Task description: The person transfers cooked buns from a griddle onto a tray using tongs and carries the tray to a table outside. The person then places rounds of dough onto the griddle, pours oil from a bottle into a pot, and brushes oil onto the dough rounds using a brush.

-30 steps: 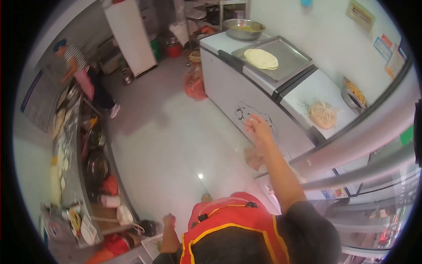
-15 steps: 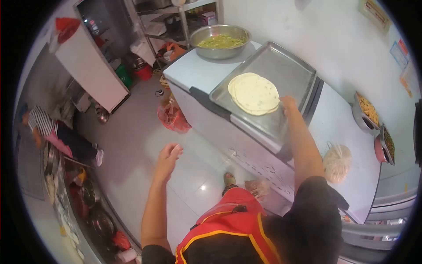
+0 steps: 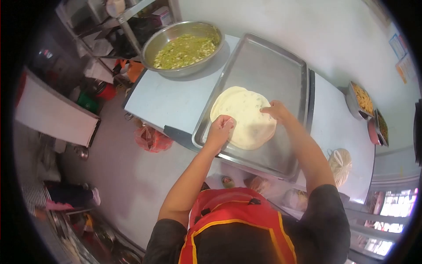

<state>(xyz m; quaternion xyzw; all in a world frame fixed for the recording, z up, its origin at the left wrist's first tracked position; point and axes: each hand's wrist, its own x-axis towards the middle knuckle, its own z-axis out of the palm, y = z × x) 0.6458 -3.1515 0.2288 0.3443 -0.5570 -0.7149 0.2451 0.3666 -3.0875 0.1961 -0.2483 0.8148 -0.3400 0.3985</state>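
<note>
A stack of round, pale flatbreads (image 3: 248, 125) lies on a large metal tray (image 3: 274, 57), its discs slightly out of line with each other. At the stack's near left edge is my left hand (image 3: 221, 132), its fingers curled and pinched on the rim of a flatbread. My right hand (image 3: 276, 111) grips the right edge with thumb and fingers. How many layers each hand holds cannot be made out.
A steel bowl of chopped green filling (image 3: 187, 50) stands left of the tray on the white worktop (image 3: 162, 99). To the right are a tied plastic bag (image 3: 340, 165) and food containers (image 3: 362, 101). A red bag (image 3: 151, 138) sits below; another person (image 3: 66, 193) is at far left.
My left hand has come up from beside the worktop to the flatbreads. My right hand stays at their right edge. The view has moved closer to the tray.
</note>
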